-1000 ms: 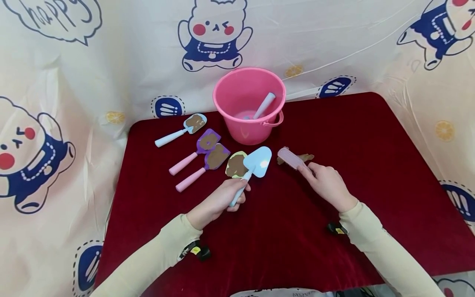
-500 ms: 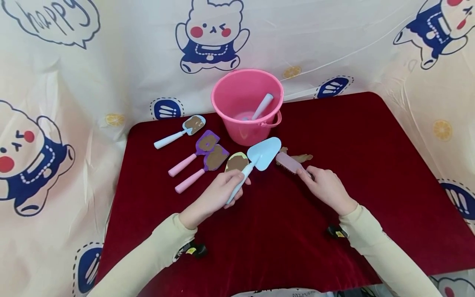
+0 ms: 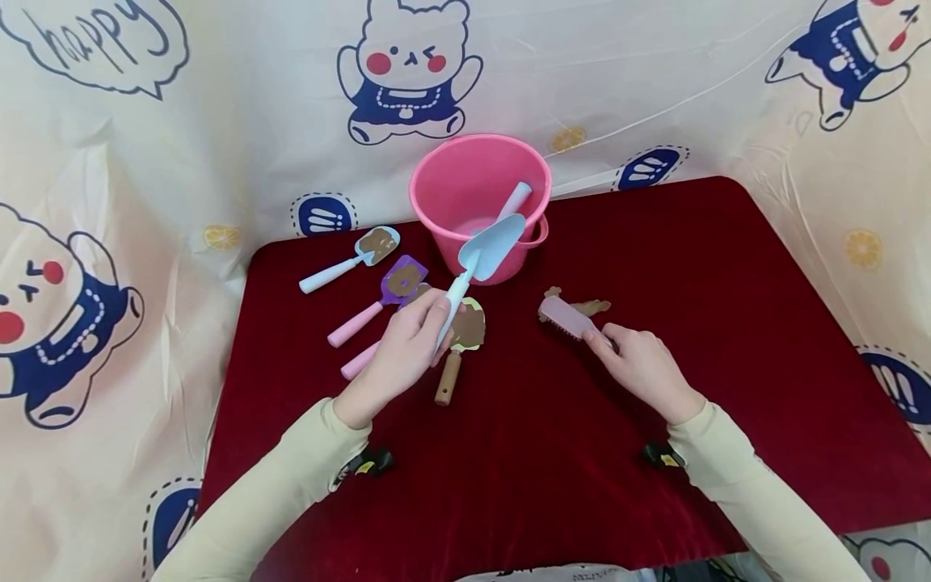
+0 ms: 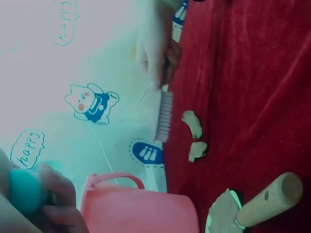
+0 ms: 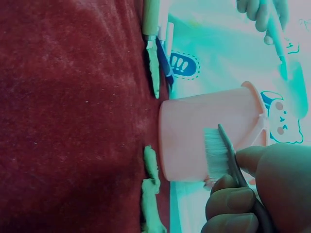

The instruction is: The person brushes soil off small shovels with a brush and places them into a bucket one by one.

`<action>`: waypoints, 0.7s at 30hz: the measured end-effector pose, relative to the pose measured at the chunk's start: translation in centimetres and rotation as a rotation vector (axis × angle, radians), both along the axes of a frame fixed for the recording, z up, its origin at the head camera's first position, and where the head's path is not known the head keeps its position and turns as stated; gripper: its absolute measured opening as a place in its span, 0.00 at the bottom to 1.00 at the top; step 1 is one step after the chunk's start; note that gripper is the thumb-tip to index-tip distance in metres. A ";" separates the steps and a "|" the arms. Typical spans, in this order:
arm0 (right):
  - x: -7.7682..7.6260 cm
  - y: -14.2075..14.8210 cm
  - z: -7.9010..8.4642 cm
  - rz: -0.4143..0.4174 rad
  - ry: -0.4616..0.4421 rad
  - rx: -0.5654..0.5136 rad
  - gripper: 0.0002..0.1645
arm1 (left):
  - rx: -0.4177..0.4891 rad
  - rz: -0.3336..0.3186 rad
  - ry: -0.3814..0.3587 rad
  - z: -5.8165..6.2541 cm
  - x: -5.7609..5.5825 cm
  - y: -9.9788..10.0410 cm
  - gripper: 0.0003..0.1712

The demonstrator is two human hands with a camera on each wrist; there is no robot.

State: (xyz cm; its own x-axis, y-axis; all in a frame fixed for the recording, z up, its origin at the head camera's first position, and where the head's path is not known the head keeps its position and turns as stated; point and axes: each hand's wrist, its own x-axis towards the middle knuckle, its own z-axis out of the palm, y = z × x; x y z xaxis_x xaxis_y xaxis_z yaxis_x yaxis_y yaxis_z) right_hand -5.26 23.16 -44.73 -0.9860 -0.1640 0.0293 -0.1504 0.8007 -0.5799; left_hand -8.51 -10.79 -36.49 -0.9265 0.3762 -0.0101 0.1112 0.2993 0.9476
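My left hand (image 3: 403, 347) grips the handle of a light blue trowel (image 3: 494, 245), raised so its clean blade overlaps the pink bucket (image 3: 448, 249) in the head view. A pink-backed brush (image 3: 565, 314) is in my right hand (image 3: 643, 368), its bristles facing down. In the right wrist view, thumb and curled fingers hold the dark handle of the brush (image 5: 218, 153). Beneath and beside the brush lie brown clay-like pieces (image 3: 592, 307); the left wrist view shows the bristles apart from these pieces (image 4: 192, 124).
Left of the bucket lie a light blue shovel (image 3: 327, 276), two purple shovels with pink handles (image 3: 354, 325), and a pale green shovel with a wooden handle (image 3: 448, 378). Their blades carry brown patches. A light blue handle (image 3: 515, 200) leans inside the bucket. Red cloth (image 3: 553, 485) covers the table.
My left hand has lifted the light blue trowel up and toward the bucket, uncovering the wooden handle of the green shovel. The right hand and brush have barely moved.
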 end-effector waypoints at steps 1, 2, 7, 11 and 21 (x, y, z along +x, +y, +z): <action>0.0 0.0 0.1 -0.002 0.005 0.000 0.28 | -0.024 0.005 0.025 -0.1 0.0 -0.1 0.17; -0.1 -0.1 0.3 -0.003 0.012 0.000 0.28 | -0.049 0.005 0.045 -0.1 0.0 -0.1 0.15; 0.1 -0.2 1.0 -0.028 0.054 -0.018 0.26 | -0.156 -0.002 0.125 -0.7 0.3 -0.1 0.09; 0.3 -0.4 1.6 -0.067 0.132 -0.053 0.24 | -0.209 0.002 0.188 -1.1 0.4 0.2 0.11; 1.2 -2.4 3.4 0.067 0.221 -0.184 0.19 | -0.349 -0.039 0.331 -1.5 0.7 0.7 0.10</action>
State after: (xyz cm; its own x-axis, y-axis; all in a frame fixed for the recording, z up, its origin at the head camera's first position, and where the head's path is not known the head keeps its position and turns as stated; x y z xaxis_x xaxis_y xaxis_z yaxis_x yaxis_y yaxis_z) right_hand -4.10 20.80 -41.32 -0.9397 -0.2006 0.2771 -0.3380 0.6689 -0.6621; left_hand -7.79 -10.11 -38.04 -0.8866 0.4370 0.1515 0.4073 0.5826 0.7034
